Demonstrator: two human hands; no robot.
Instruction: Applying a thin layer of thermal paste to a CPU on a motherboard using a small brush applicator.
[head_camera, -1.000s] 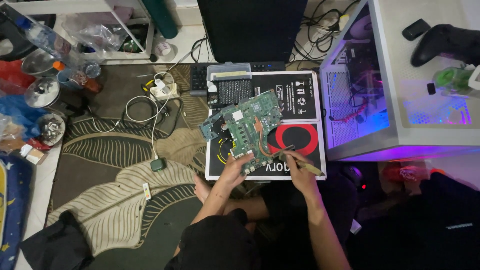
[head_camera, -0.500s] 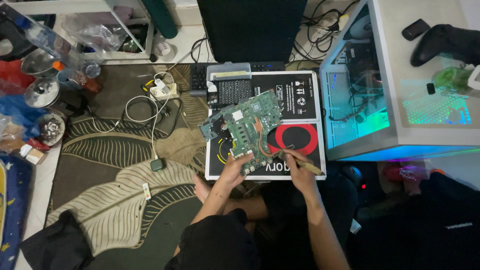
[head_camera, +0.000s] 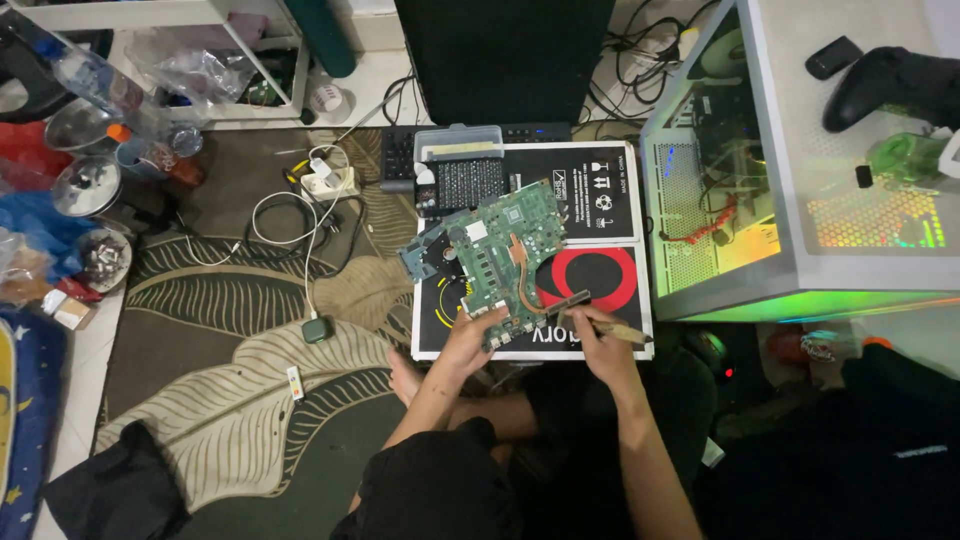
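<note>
The left hand (head_camera: 470, 335) is covering the near corner of the green circuit board (head_camera: 500, 255), and the board is hiding much of the black box (head_camera: 600, 190) beneath it. The right hand (head_camera: 598, 335) is wrapping a brush (head_camera: 570, 305), concealing its handle's middle. At right, the frame edge is cutting off the glowing computer case (head_camera: 800, 200).

The circuit board (head_camera: 500, 262) looks matt green with a copper-coloured metal pipe (head_camera: 521, 275); beneath lies a smooth black cardboard box (head_camera: 610, 195) on a woven leaf-patterned rug (head_camera: 250, 380).
</note>
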